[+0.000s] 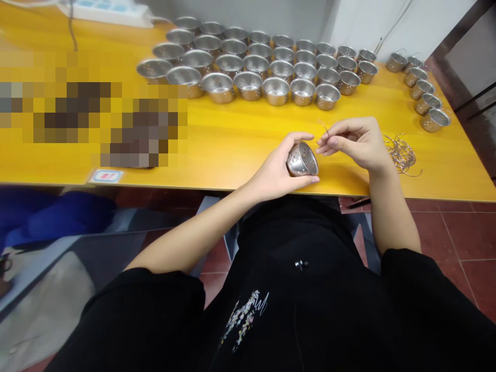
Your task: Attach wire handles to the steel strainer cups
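Observation:
My left hand (276, 168) is wrapped round a small perforated metal cup (300, 159), tilted so that its mouth faces right. Close to that mouth, my right hand (354, 142) pinches a thin wire handle (326, 129) between thumb and fingers; the wire is fine and partly blurred. Wire and cup look apart. Beside my right wrist lies a tangled pile of curved wire handles (403, 155) on the yellow table (232, 170).
Rows of perforated metal cups (276, 92) stand along the back of the table. At the right edge a line of cups (435, 120) runs front to back, some with wire handles up. A white power strip (108, 13) lies back left; a pixelated area covers the left.

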